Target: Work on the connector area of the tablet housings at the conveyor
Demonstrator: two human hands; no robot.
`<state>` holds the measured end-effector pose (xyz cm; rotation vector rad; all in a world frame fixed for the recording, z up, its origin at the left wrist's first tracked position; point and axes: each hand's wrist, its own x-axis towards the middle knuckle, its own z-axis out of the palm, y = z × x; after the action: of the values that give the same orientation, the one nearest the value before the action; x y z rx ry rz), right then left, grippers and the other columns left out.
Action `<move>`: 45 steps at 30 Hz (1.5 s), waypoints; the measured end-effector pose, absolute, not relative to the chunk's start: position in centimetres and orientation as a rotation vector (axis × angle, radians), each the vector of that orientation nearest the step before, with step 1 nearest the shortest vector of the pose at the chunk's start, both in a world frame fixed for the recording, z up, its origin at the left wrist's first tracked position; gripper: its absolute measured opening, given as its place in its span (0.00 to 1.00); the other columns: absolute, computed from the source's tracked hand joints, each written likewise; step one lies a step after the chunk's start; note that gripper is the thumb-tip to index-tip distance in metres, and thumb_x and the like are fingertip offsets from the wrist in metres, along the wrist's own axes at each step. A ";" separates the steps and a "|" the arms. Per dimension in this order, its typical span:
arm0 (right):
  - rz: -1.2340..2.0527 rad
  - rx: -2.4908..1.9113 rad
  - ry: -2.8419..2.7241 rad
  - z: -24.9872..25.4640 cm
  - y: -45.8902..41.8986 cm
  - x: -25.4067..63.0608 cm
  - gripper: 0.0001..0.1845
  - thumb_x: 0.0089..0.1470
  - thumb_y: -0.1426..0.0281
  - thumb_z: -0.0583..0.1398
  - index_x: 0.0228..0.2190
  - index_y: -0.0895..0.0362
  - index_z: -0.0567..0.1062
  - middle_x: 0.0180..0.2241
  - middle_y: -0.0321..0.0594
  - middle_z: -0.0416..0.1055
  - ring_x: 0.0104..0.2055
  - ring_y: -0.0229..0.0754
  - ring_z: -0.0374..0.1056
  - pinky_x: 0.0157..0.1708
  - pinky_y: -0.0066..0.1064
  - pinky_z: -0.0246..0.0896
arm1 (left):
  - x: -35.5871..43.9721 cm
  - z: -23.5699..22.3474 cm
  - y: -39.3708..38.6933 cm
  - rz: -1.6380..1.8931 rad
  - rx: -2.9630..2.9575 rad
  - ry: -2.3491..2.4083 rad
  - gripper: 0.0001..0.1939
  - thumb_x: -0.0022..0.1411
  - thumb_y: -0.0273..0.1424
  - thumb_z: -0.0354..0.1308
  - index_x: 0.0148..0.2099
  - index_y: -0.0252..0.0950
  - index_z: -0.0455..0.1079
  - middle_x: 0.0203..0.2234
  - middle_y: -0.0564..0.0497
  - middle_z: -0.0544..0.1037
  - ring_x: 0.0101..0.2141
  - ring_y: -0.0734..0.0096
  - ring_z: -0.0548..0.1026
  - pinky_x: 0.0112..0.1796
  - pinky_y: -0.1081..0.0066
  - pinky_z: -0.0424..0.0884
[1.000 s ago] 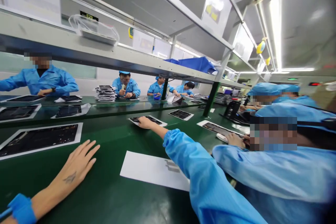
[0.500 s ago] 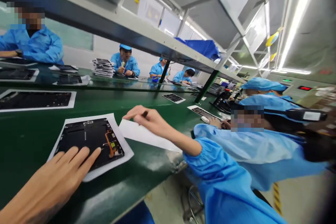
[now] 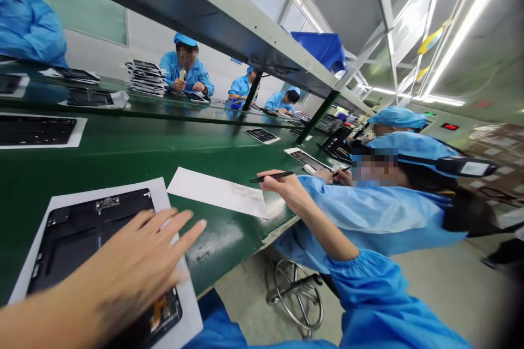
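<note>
My left hand (image 3: 135, 256) hovers or rests over a black tablet housing (image 3: 73, 234), fingers spread and slightly blurred; whether it touches cannot be made out. The housing lies on a white sheet (image 3: 189, 311), with an orange flex cable (image 3: 159, 311) showing near its lower right corner. Between thumb and fingers of my right hand (image 3: 289, 190) is a pair of black tweezers (image 3: 266, 177), pointing left. Their tips are above the right part of a blank white paper strip (image 3: 208, 190), which lies beside the housing on the green bench (image 3: 135, 161).
Another housing (image 3: 36, 130) lies on paper at the left, and a smaller one (image 3: 262, 135) farther back. A co-worker in blue (image 3: 368, 202) sits close on my right. A shelf (image 3: 229, 27) spans overhead. A stack of housings (image 3: 145, 79) stands across the bench.
My right hand has moved right from the strip's far left end, and the tweezers now show clearly. My left hand has shifted right across the housing, which appears closer and lower in view.
</note>
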<state>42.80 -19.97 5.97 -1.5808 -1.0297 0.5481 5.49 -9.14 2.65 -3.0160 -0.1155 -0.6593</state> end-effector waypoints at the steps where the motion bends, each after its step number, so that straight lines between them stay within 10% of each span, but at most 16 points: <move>1: 0.546 -1.577 -1.027 5.3 -19.7 42.6 0.28 0.37 0.47 0.73 0.32 0.56 0.82 0.25 0.38 0.75 0.30 0.43 0.71 0.37 0.37 0.69 | 8.4 3.8 -8.0 -0.622 -3.009 -0.093 0.27 0.68 0.42 0.56 0.67 0.47 0.62 0.61 0.44 0.70 0.58 0.49 0.69 0.56 0.54 0.65; 9: 0.620 -1.604 -0.977 2.4 -18.4 42.6 0.28 0.42 0.45 0.70 0.31 0.57 0.76 0.26 0.37 0.75 0.33 0.43 0.72 0.37 0.35 0.68 | 22.3 1.0 -4.3 -0.206 -3.249 0.055 0.30 0.74 0.49 0.46 0.73 0.49 0.50 0.72 0.39 0.47 0.69 0.41 0.48 0.64 0.44 0.51; 45: 0.908 -1.826 -0.905 4.8 -16.9 42.8 0.30 0.38 0.44 0.72 0.29 0.58 0.77 0.26 0.40 0.77 0.27 0.37 0.65 0.26 0.27 0.58 | 23.3 -1.5 -5.5 -0.360 -3.410 -0.091 0.22 0.74 0.42 0.46 0.67 0.50 0.63 0.70 0.42 0.54 0.68 0.38 0.51 0.63 0.37 0.50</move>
<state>42.81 -16.87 4.85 -1.8259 -0.9045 0.9082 23.29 -5.52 -1.45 -3.4101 -0.0911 -0.3598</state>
